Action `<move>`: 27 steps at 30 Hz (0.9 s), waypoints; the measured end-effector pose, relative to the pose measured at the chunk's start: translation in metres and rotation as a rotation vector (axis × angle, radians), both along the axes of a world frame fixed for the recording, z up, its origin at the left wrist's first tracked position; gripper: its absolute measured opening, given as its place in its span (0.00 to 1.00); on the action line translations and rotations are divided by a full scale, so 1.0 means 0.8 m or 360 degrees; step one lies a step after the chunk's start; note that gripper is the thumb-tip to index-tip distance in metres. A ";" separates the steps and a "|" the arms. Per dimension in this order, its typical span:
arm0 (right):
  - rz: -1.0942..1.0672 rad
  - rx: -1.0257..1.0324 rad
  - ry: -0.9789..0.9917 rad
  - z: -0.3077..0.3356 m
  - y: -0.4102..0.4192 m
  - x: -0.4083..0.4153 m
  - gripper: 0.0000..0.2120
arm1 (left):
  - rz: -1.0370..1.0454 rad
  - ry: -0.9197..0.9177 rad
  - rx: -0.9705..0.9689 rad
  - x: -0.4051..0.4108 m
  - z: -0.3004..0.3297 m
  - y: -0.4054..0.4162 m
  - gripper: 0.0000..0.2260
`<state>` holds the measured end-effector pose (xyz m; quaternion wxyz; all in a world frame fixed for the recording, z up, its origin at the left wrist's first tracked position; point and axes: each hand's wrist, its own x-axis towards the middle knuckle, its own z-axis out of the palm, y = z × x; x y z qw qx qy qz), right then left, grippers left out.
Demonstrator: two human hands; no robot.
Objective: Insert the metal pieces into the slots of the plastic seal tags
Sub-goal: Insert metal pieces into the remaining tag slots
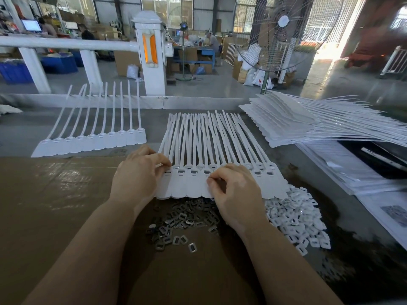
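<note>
A joined strip of white plastic seal tags [193,186] lies in front of me, tails pointing away. Several of its slots hold metal pieces [194,172]. My left hand [138,172] rests at the strip's left end, its fingertips pinched at the leftmost slot. My right hand [233,192] lies curled on the strip's middle, fingertips together near a slot; whether they hold a metal piece is hidden. A loose heap of metal pieces [182,225] sits on the cardboard just below the strip, between my forearms.
A pile of small white plastic caps [295,221] lies right of the metal heap. Another tag strip [92,142] lies at the far left. A tall stack of tag strips [293,122] sits at the far right. Brown cardboard [55,205] covers the near table. A standing fan [279,29] is behind.
</note>
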<state>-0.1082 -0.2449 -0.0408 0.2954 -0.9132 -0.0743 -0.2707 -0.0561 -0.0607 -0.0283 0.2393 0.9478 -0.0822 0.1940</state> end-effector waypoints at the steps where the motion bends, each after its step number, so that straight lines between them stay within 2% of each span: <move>1: -0.0001 0.0001 -0.0003 0.000 0.000 0.000 0.05 | -0.0010 -0.0004 -0.0037 -0.001 -0.001 0.000 0.07; 8: -0.0006 -0.0009 -0.0018 0.001 0.001 -0.001 0.05 | -0.0074 0.0004 -0.0116 -0.003 -0.004 0.003 0.09; 27: -0.0003 0.0006 -0.0025 0.000 0.001 0.000 0.04 | -0.0042 -0.0064 -0.0087 -0.011 0.000 0.007 0.05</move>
